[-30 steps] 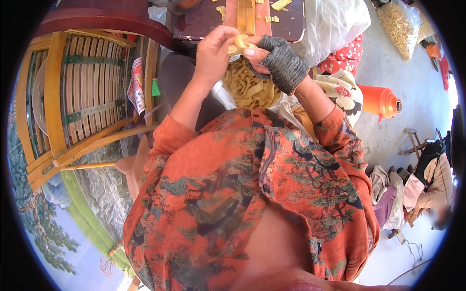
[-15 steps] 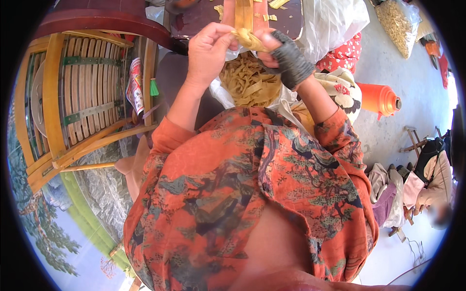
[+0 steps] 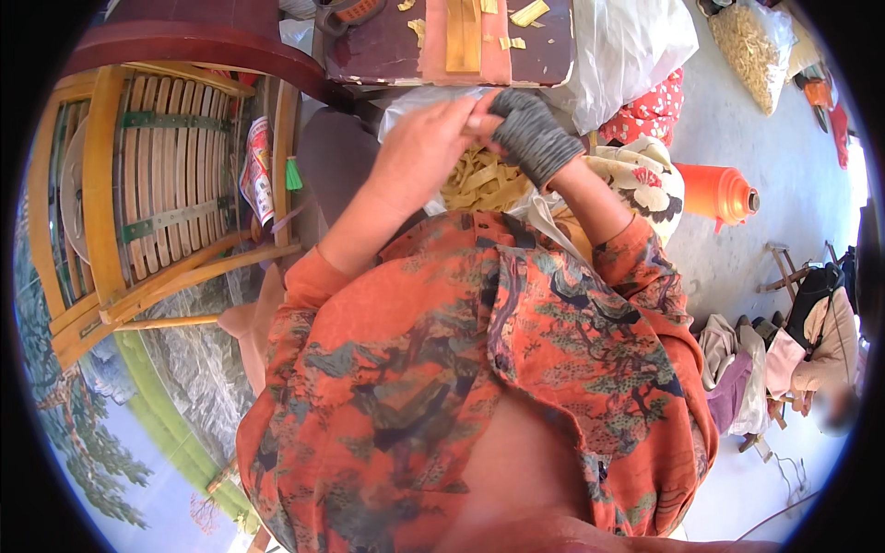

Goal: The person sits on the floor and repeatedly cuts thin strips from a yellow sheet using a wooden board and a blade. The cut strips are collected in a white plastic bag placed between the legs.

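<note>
My left hand [image 3: 420,151] is closed and blurred, its fingertips against those of my right hand [image 3: 516,129], which wears a grey knitted fingerless glove and is curled closed. What they hold is hidden between the fingers. Just below the hands sits a bag of pale yellow-brown flat strips [image 3: 484,180], partly covered by them. Beyond the hands is a scuffed maroon board [image 3: 544,60] with a pink panel, a wooden bar [image 3: 463,37] along it and scattered pale scraps [image 3: 530,13]. A dark slotted object [image 3: 355,13] lies at its far left.
A slatted wooden chair [image 3: 99,184] stands at left. At right are a white plastic sack [image 3: 627,55], patterned cloth [image 3: 636,184], an orange flask [image 3: 714,194], a bag of dried pieces [image 3: 747,55] on the floor, and piled clothes [image 3: 737,369] near a folding stand.
Both hands have moved down from the board's edge, lower over the bag. The yellow twisted piece seen between my fingers earlier is now out of sight.
</note>
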### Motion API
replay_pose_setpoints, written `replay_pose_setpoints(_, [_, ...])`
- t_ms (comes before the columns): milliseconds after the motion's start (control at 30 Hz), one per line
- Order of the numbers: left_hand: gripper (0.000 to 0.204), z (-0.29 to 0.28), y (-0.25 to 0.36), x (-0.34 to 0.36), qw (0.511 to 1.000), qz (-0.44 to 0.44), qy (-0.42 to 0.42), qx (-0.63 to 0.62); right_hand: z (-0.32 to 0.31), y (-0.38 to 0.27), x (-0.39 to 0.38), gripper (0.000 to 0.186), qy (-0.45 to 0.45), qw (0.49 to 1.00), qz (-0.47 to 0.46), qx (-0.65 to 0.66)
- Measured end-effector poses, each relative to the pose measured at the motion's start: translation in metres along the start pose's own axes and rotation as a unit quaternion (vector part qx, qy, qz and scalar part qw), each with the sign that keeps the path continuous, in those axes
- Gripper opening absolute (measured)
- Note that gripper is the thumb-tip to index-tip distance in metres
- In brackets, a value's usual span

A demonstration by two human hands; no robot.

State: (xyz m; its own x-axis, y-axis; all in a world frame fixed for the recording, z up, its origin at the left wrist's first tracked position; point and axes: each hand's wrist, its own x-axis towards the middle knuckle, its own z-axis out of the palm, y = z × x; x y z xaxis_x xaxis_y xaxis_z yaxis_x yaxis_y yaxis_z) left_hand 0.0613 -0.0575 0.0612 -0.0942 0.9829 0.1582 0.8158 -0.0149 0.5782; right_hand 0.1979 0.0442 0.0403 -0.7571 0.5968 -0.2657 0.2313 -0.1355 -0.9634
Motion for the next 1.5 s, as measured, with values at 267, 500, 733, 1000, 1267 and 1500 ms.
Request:
replay_pose_setpoints(267, [0.019, 0.000, -0.052, -0.003, 0.956, 0.245, 0.000, 0.163, 0.007, 0.006, -0.010, 0.033, -0.074, 0.964, -0.106, -0.230])
replay_pose_setpoints(500, [0.012, 0.003, -0.095, 0.019, 0.939, 0.280, 0.102, 0.175, 0.026, 0.009, 0.001, 0.032, -0.002, 0.928, -0.217, -0.304])
replay_pose_setpoints(733, [0.017, 0.014, -0.081, 0.045, 0.915, -0.107, -0.036, -0.387, -0.015, -0.004, 0.041, 0.031, 0.112, 0.942, -0.101, -0.300])
replay_pose_setpoints(1000, [0.022, 0.010, -0.067, 0.068, 0.993, -0.052, 0.099, 0.048, -0.033, 0.008, 0.072, 0.036, 0.164, 0.905, -0.165, -0.357])
replay_pose_setpoints(1267, [0.023, 0.011, -0.086, 0.092, 0.872, -0.177, 0.033, -0.456, -0.042, 0.008, 0.102, 0.031, 0.219, 0.902, -0.195, -0.316])
replay_pose_setpoints(1500, [0.029, 0.046, -0.127, 0.108, 0.975, -0.180, 0.045, -0.122, -0.045, 0.076, 0.146, 0.033, 0.116, 0.823, -0.117, -0.544])
